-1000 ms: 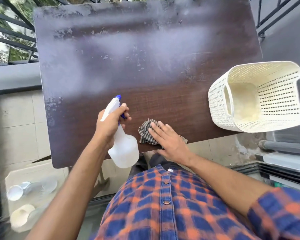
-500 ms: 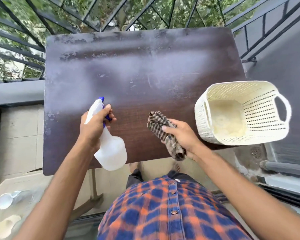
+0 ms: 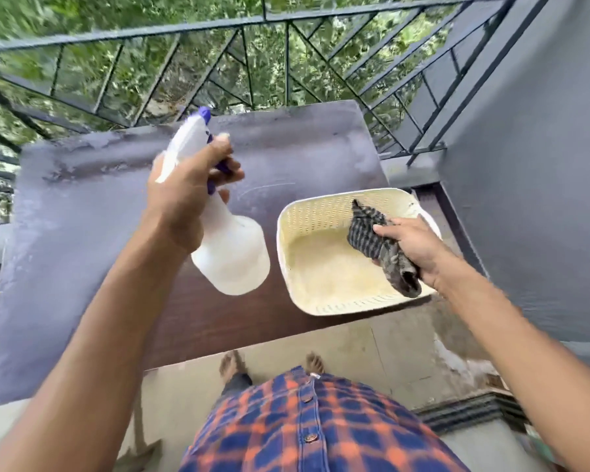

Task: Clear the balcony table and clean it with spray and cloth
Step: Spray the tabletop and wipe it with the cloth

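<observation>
A dark brown table (image 3: 82,233) with a hazy, streaked top fills the middle of the head view. My left hand (image 3: 188,192) grips the neck of a white spray bottle (image 3: 232,257) with a purple nozzle and holds it lifted above the table's centre. My right hand (image 3: 413,247) grips a crumpled checked cloth (image 3: 372,233) and holds it over the inside of a cream perforated basket (image 3: 307,294). The basket stands on the table's right side, partly over the near edge.
A dark metal railing (image 3: 252,25) with greenery behind it runs along the far side. A grey wall (image 3: 532,165) rises on the right. Tiled floor (image 3: 372,352) and my feet lie below the table's near edge.
My right hand lifted the cloth from the table's near edge and carried it right, over the basket. My left hand raised the spray bottle. The camera tilted up toward the railing.
</observation>
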